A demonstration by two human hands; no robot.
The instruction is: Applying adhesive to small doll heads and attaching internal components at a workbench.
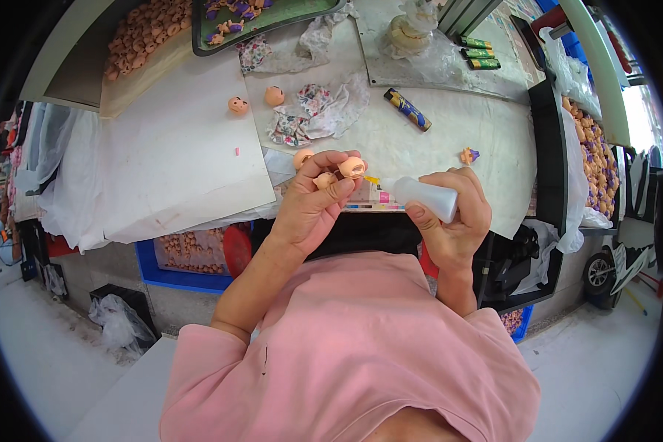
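Note:
My left hand [302,212] is closed on small peach-coloured doll heads. One doll head [352,166] is pinched at the fingertips, its opening toward the right, and a second head [323,180] sits by the thumb. Another head [303,157] shows just behind the fingers; whether it is held or lies on the table I cannot tell. Wrapped round a white squeeze bottle [429,197] is my right hand [460,217]. The bottle lies tilted sideways, and its yellow nozzle [373,180] points at the pinched head, at or very near its opening.
Two loose heads [238,105] lie beyond my left hand, near a crumpled floral cloth [313,114]. A blue-and-yellow tube-like object [407,110] lies behind. A small purple-and-peach figure part [469,155] is at right. Piled heads [149,37] and a dark green tray [272,20] stand far left.

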